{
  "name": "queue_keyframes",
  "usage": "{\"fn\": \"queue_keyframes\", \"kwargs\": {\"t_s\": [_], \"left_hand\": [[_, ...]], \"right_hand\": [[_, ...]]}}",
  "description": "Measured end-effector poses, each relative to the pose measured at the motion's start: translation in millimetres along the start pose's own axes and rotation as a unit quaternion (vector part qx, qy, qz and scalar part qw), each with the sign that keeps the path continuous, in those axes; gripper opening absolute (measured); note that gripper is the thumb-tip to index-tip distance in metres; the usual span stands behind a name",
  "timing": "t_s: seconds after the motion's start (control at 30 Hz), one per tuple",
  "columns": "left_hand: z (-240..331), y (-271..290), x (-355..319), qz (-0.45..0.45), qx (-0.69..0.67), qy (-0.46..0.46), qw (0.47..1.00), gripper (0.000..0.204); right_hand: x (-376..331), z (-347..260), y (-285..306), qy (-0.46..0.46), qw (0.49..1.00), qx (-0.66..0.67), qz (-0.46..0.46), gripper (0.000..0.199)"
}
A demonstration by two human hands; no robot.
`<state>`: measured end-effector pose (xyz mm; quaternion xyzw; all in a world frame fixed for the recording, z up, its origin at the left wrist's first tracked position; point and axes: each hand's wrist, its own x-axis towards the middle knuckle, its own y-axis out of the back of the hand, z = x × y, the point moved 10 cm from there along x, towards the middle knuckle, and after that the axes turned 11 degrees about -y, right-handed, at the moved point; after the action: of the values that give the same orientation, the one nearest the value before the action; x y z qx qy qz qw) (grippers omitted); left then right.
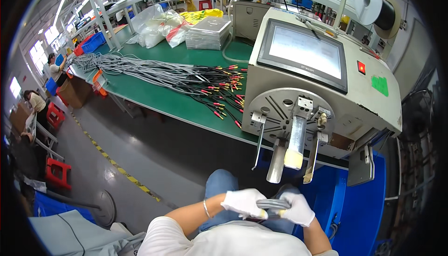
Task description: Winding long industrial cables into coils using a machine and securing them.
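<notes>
Over my lap I hold a coiled grey cable between both gloved hands. My left hand, in a white glove, is closed around the coil's left side. On its right side my right hand, gloved the same way, grips it too. Part of the coil is hidden behind the fingers. Just beyond my hands, the winding machine carries a round slotted metal disc with several metal arms sticking out toward me. No cable shows on those arms.
A green-topped bench bears many grey cables with black, red and gold plug ends. Behind them are stacked clear trays and plastic bags. A blue bin stands at right. Red stools and two people are at far left.
</notes>
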<state>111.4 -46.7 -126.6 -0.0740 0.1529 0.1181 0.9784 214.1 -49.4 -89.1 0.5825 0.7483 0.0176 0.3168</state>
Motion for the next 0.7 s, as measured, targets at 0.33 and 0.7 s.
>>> {"fn": "queue_keyframes", "kwargs": {"t_s": [0.33,0.7], "left_hand": [[8.1,11.2,29.7,0.045,0.204,-0.089,0.974,0.017],[0.6,-1.9,43.2,0.160,0.074,-0.102,0.979,0.028]], "right_hand": [[-7.4,-19.8,-2.9,0.092,0.975,-0.177,0.097,0.013],[7.2,3.1,41.3,0.045,0.943,-0.184,0.272,0.014]]}}
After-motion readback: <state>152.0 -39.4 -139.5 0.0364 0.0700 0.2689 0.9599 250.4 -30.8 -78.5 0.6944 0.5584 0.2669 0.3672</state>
